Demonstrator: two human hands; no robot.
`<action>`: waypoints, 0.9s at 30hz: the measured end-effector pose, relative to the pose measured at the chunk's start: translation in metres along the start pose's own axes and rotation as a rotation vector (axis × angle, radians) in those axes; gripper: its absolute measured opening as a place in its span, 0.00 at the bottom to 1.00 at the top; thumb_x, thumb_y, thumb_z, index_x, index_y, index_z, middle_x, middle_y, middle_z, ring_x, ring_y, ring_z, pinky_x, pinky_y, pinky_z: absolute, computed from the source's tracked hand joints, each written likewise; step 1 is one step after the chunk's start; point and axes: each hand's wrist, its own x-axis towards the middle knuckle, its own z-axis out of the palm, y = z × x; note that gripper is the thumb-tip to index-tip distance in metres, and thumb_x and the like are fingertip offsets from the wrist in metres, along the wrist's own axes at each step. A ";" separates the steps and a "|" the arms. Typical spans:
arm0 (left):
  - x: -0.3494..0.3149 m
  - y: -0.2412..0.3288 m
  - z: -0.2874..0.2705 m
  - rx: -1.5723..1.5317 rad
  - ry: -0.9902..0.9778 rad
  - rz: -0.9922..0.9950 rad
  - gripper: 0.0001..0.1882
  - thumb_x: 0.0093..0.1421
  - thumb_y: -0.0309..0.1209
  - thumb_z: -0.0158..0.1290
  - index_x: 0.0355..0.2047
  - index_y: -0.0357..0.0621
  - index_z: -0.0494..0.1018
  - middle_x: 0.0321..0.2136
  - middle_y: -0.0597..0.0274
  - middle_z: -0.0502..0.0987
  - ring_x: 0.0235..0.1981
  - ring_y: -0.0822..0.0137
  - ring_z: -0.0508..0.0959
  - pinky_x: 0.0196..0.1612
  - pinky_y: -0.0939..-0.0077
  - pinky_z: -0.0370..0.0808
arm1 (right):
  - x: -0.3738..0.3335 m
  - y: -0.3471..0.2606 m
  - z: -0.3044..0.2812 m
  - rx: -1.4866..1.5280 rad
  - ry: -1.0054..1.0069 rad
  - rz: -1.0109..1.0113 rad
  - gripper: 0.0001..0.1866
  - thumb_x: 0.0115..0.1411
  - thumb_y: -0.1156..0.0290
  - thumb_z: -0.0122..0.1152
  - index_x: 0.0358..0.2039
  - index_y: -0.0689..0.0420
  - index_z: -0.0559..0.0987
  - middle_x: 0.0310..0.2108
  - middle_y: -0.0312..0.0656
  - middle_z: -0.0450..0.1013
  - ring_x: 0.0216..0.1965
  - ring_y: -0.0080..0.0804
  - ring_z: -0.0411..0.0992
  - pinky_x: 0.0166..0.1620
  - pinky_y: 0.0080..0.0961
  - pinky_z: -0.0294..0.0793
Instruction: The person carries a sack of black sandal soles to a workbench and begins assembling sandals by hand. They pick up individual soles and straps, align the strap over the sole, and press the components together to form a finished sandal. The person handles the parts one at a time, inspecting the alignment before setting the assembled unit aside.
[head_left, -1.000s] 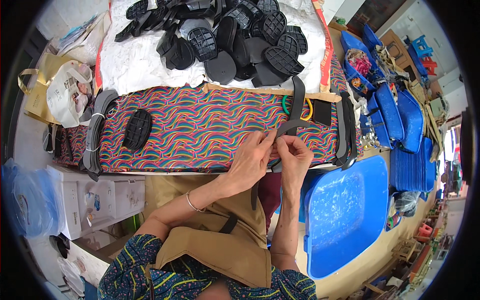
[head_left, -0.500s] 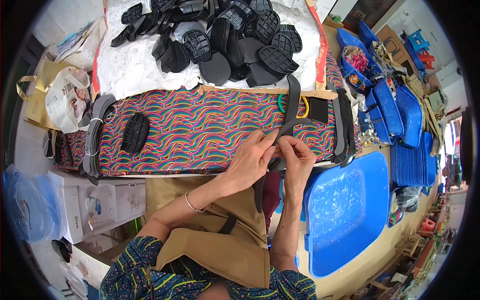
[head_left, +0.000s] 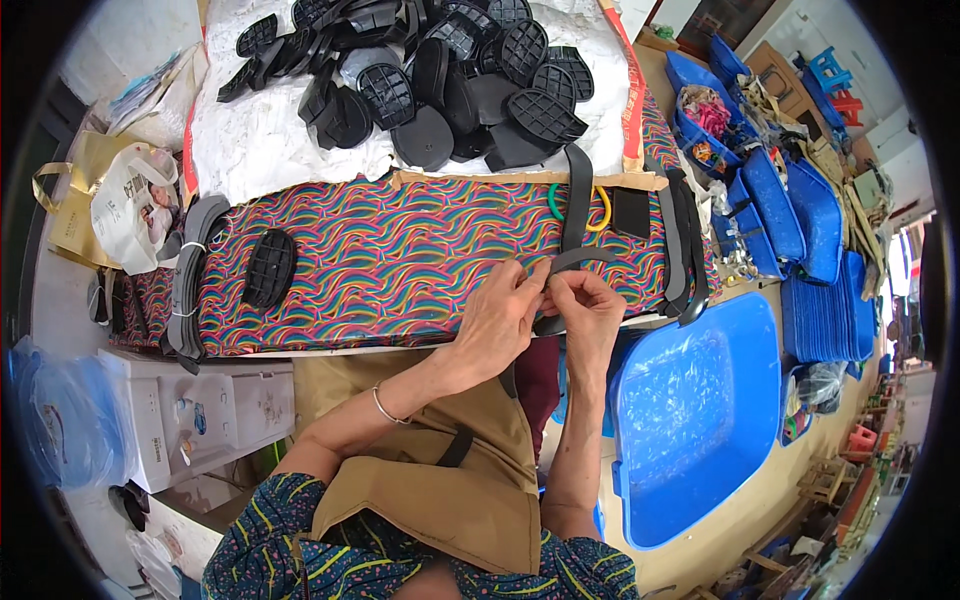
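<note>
My left hand (head_left: 503, 312) and my right hand (head_left: 588, 312) meet at the table's front edge, fingers pinched around a dark grey, flexible strip (head_left: 583, 257). One end of the strip curves up and to the right above the fingertips. The stretch between my fingers is mostly hidden. Another dark strip (head_left: 577, 195) lies just beyond my hands, reaching back to the white sheet. Beside it are a green loop (head_left: 555, 201), a yellow loop (head_left: 601, 210) and a black square block (head_left: 630, 212). A single black ridged heel piece (head_left: 270, 270) rests to the left on the patterned cloth (head_left: 400, 250).
Many black heel pieces (head_left: 423, 138) are heaped on a white sheet (head_left: 255, 150) at the back. Tied grey strips (head_left: 187, 280) hang at the left edge; more strips (head_left: 680, 245) lie at the right. A blue tub (head_left: 655, 505) stands right of my legs, white drawers (head_left: 225, 405) left.
Both hands stay close together on the strip, with small finger movements. Its raised end now lies a little lower, and the dark length hanging below my hands shows less.
</note>
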 end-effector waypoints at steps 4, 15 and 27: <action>0.000 0.001 0.002 -0.015 -0.007 -0.003 0.22 0.58 0.21 0.51 0.54 0.32 0.68 0.30 0.52 0.66 0.32 0.55 0.71 0.32 0.61 0.68 | 0.001 0.005 0.000 0.075 0.007 0.016 0.03 0.57 0.77 0.61 0.28 0.63 0.79 0.22 0.33 0.75 0.23 0.16 0.71 0.25 0.15 0.66; 0.028 -0.002 0.003 -0.387 -0.108 -0.184 0.06 0.55 0.26 0.54 0.32 0.37 0.76 0.16 0.55 0.71 0.18 0.61 0.73 0.20 0.68 0.67 | 0.002 0.013 -0.015 -0.134 0.089 -0.155 0.02 0.54 0.80 0.60 0.30 0.62 0.79 0.23 0.30 0.71 0.24 0.13 0.65 0.28 0.15 0.64; 0.078 -0.013 0.046 -0.195 0.329 0.014 0.05 0.51 0.22 0.55 0.22 0.38 0.70 0.16 0.53 0.73 0.19 0.52 0.75 0.21 0.63 0.69 | -0.035 0.020 -0.122 -0.413 0.828 -0.432 0.05 0.53 0.81 0.57 0.23 0.58 0.72 0.22 0.27 0.60 0.23 0.14 0.54 0.25 0.15 0.53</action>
